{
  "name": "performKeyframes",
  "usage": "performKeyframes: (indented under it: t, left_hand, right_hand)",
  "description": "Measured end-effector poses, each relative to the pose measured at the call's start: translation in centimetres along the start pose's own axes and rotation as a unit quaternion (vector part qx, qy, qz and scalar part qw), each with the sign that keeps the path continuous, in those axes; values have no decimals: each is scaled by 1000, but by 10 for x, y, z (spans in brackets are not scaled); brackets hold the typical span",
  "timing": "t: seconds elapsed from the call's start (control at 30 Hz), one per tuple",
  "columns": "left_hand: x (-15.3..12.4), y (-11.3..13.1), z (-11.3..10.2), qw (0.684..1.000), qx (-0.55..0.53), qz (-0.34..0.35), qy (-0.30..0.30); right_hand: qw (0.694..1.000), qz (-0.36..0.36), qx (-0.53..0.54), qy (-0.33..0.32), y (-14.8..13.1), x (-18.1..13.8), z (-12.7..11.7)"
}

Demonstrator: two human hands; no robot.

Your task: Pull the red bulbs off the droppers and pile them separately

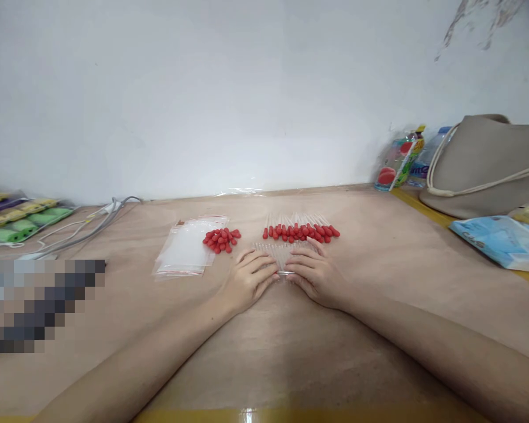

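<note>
Between both hands on the table lies a row of clear glass dropper tubes (283, 256), side by side. My left hand (252, 275) curls around the row's left end, fingers over the top and thumb at the near edge. At the right end, my right hand (318, 271) grips it the same way, its index finger raised a little. Just beyond them, several droppers with red rubber bulbs (300, 231) lie in a line, glass stems pointing to the wall. A pile of loose red bulbs (220, 239) sits left of these, partly over clear zip bags (180, 249).
Grey cables (101, 226) and green and yellow packs (22, 220) lie at the left, near a pixelated patch. At right stand bottles (401, 158), a grey-beige bag (485, 164) and a blue packet (502, 238). A white wall (247, 94) closes off the back.
</note>
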State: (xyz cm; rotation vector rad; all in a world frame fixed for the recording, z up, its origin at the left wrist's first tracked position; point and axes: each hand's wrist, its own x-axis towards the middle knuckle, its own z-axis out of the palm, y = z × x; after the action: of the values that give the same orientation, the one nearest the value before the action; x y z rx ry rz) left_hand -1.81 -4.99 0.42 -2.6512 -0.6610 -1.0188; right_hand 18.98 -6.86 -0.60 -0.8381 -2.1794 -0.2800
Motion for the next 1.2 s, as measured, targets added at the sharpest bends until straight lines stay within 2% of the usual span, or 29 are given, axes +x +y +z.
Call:
performKeyframes:
  t: [0.17, 0.43, 0.67, 1.0, 1.1, 1.2]
  left_hand:
    - [2, 2, 1, 999, 23, 20, 19]
    - [3, 1, -2, 997, 32, 44, -50]
    - [3, 2, -7, 994, 32, 43, -91]
    - [0, 1, -12, 993, 5, 47, -105]
    - [-7, -6, -16, 995, -6, 25, -91]
    - [-11, -18, -21, 999, 7, -26, -40]
  right_hand:
    - [1000, -9, 24, 10, 0, -1, 2]
    - [994, -52, 89, 37, 4, -5, 6]
    - [992, -80, 90, 46, 5, -9, 5]
    - [988, -112, 87, 56, 5, -13, -3]
    - [990, -91, 86, 60, 12, -16, -9]
    - [994, -7, 69, 84, 17, -17, -14]
